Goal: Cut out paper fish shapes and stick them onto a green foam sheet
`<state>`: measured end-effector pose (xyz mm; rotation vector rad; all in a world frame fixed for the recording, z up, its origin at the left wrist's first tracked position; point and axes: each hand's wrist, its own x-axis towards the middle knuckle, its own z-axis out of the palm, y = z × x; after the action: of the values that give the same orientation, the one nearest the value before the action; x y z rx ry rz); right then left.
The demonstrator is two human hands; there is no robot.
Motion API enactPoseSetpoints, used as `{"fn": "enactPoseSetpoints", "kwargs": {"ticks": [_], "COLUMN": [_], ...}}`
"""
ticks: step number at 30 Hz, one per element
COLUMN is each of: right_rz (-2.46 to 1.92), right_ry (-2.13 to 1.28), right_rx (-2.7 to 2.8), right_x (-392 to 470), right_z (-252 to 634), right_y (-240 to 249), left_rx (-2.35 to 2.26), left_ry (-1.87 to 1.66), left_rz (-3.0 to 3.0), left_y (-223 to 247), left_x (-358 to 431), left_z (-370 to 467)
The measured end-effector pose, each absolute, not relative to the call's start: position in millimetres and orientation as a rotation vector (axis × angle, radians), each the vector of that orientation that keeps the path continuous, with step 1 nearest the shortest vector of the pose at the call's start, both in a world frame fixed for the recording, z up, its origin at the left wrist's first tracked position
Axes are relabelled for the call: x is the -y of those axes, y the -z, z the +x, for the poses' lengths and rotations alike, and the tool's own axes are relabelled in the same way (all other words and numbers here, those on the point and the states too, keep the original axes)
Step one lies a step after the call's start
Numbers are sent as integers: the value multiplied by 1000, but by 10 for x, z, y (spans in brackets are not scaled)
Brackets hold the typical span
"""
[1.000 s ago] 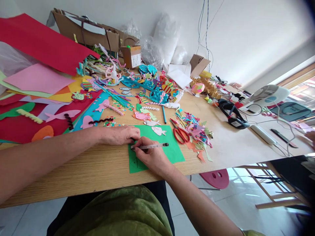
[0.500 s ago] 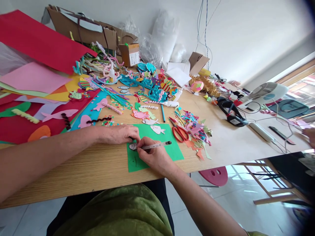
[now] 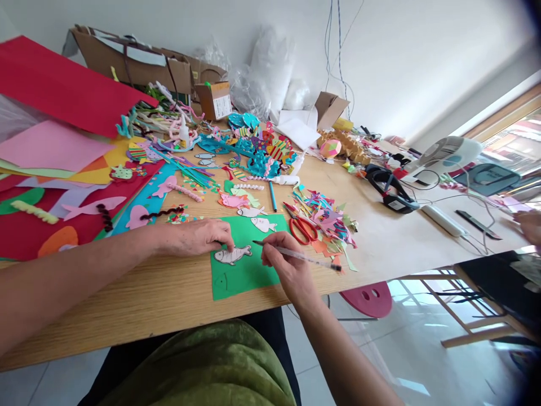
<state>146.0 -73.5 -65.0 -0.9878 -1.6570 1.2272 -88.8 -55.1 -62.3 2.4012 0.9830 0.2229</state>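
My right hand [image 3: 289, 265] is closed around a pen [image 3: 315, 260] with a clear barrel, its dark tip near the tail of a white paper fish [image 3: 232, 255]. Black outlines, an eye and body lines are drawn on that fish. It lies on a green sheet [image 3: 253, 276], where a small fish head is sketched lower down. My left hand [image 3: 207, 237] is curled at the sheet's upper left, a fingertip touching the fish's upper edge. Something small and dark shows beneath its fingers. A second white fish [image 3: 262, 224] lies on the sheet's top edge.
Red-handled scissors [image 3: 302, 228] lie right of the sheet, beside coloured paper scraps [image 3: 329, 217]. A blue pen [image 3: 273, 196] sits behind. Paper sheets and pipe cleaners fill the left. A headset [image 3: 391, 192] and another person's hand [image 3: 528, 225] are at right.
My right hand has moved right with the pen, lifting its tip away from the fish's head. The white fish now shows whole. My left hand still rests at its upper edge.
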Motion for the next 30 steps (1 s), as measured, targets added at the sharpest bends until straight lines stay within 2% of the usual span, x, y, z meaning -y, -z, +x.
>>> {"fn": "enactPoseSetpoints", "kwargs": {"ticks": [8,18,30], "right_rz": [-1114,-1160,-1174], "right_ry": [-830,-837,-804], "right_rx": [1904,1885,1907], "right_x": [810,812,813], "right_z": [1590,1597,1604], "right_y": [851,897,889], "left_rx": [-1254,-1398,-1467], "left_ry": [-3,299,238], "left_rz": [2466,2581,2738], "left_y": [458,362,443], "left_x": [717,760,908], "left_z": [-705,-344,-332]}}
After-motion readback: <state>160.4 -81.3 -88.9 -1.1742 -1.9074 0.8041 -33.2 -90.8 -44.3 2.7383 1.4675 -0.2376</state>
